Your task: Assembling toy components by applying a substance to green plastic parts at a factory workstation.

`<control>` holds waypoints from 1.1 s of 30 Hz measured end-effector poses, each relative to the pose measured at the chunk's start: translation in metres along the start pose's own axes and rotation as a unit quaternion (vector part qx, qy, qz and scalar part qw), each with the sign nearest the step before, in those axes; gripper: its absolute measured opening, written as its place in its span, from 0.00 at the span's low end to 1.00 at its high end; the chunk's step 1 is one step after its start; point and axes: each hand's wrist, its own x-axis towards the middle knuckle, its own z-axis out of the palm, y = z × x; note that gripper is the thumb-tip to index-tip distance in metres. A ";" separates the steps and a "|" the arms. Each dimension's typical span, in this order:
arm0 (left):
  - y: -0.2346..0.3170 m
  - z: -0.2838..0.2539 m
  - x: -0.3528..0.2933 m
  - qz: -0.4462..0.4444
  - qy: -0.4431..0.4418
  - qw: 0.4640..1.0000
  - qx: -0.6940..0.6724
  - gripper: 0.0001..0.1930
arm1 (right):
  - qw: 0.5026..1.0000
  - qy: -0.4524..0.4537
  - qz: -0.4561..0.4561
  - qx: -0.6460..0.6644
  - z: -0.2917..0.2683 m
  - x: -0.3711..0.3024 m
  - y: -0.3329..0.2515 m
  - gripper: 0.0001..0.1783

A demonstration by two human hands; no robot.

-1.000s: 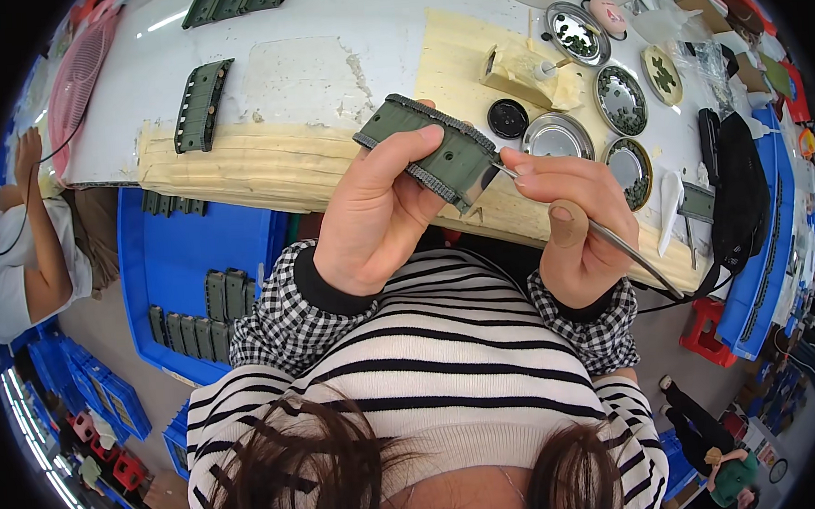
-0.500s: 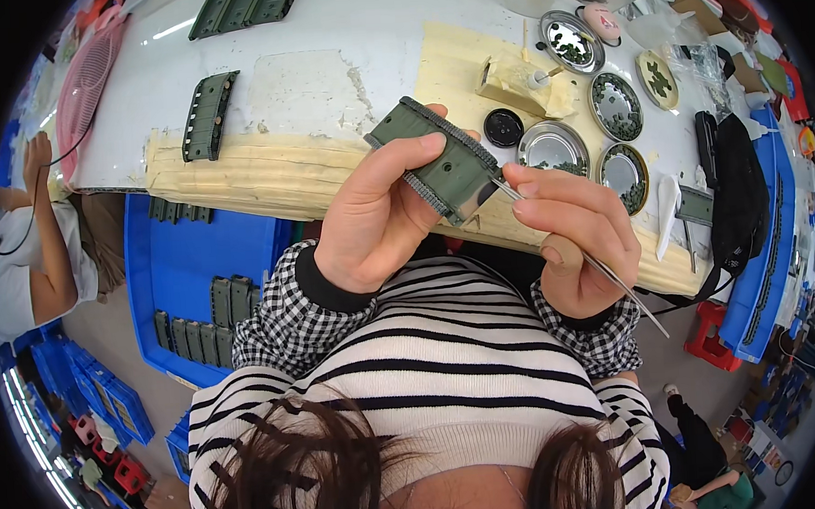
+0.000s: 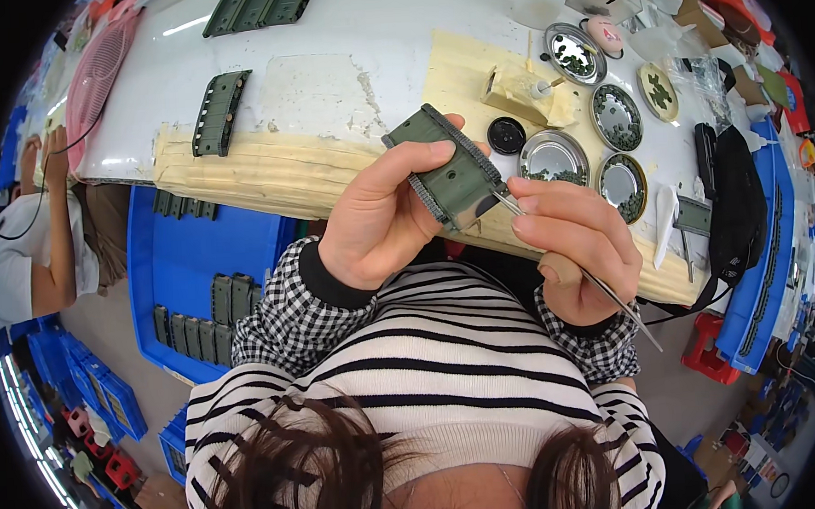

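Note:
My left hand grips a dark green model part, a flat hull-like piece with ridged, track-like strips along two sides. The thumb presses on its upper face and the fingers go beneath it. In my right hand is a pair of metal tweezers, held like a pen. Its tips reach the part's right corner; whether they pinch something small there I cannot make out. One finger of this hand wears a tan wrap. Both hands are held above the near table edge, in front of my striped top.
Round metal dishes with small green pieces stand right of a yellowish block. A black round lid lies nearer. More green parts lie at left; a blue bin below the table holds others. Another person's arm is far left.
My view has shifted slightly. The green part is turned a little in my left hand, and the tweezers stay at its right corner.

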 end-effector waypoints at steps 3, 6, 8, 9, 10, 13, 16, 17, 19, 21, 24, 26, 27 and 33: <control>-0.001 -0.001 0.000 0.002 0.000 1.000 0.000 0.19 | 1.000 -0.003 0.002 0.006 0.000 -0.001 0.001 0.14; -0.003 -0.001 0.000 0.005 0.000 1.000 -0.006 0.19 | 1.000 -0.001 0.003 0.007 0.000 -0.002 0.001 0.14; -0.004 -0.002 0.000 0.005 -0.002 1.000 -0.010 0.19 | 1.000 0.008 0.008 0.004 0.001 -0.003 0.000 0.14; -0.004 -0.002 0.000 0.004 -0.002 1.000 -0.009 0.19 | 1.000 0.008 0.008 0.003 0.002 -0.003 0.000 0.14; -0.004 -0.002 -0.001 0.003 -0.002 1.000 -0.008 0.19 | 1.000 0.008 0.009 0.001 0.002 -0.003 0.000 0.14; -0.005 -0.004 -0.001 0.005 0.000 1.000 -0.009 0.19 | 1.000 0.005 0.011 0.002 0.002 -0.004 0.000 0.14; -0.006 -0.006 -0.001 0.002 0.001 1.000 -0.017 0.18 | 1.000 0.002 0.011 0.008 0.002 -0.006 0.002 0.14; -0.006 -0.006 -0.001 0.000 0.000 1.000 -0.020 0.18 | 1.000 0.001 0.011 0.010 0.003 -0.006 0.003 0.14; -0.006 -0.006 -0.002 0.002 0.001 1.000 -0.017 0.18 | 1.000 0.002 0.008 0.013 0.003 -0.007 0.004 0.13; -0.007 -0.006 -0.002 0.003 0.002 1.000 -0.017 0.18 | 1.000 -0.001 0.007 0.015 0.003 -0.007 0.005 0.13; -0.008 -0.006 -0.001 0.004 0.004 1.000 -0.019 0.18 | 1.000 -0.006 0.007 0.017 0.002 -0.007 0.007 0.13; -0.008 -0.005 -0.001 0.005 0.007 1.000 -0.020 0.18 | 1.000 -0.006 0.005 0.018 0.001 -0.007 0.007 0.12; -0.008 -0.005 -0.001 0.003 0.006 1.000 -0.021 0.18 | 1.000 -0.004 0.005 0.021 0.002 -0.008 0.008 0.12; -0.007 -0.005 0.000 0.000 -0.002 1.000 -0.025 0.18 | 1.000 0.010 0.005 0.024 0.003 -0.008 0.008 0.12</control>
